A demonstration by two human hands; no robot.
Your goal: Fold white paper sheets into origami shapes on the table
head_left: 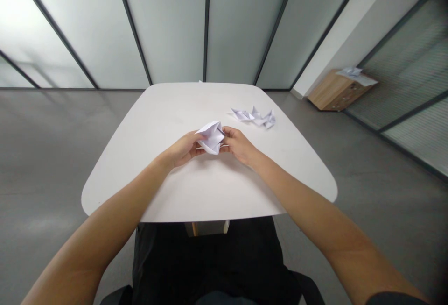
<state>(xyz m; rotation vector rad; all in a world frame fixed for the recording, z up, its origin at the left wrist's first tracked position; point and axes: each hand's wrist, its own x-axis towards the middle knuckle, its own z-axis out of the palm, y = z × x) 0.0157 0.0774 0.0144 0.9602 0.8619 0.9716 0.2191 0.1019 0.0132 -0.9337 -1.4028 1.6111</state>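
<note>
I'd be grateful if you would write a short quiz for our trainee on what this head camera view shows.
1. What do the left hand and right hand hold between them?
2. True or false: the folded paper pieces on the white table touch the right hand.
3. What stands on the floor at the right, with paper on top? A) a wooden drawer unit B) a metal bin C) a cardboard box

Key: 1. A folded white paper. 2. False, they lie apart from it. 3. A.
</note>
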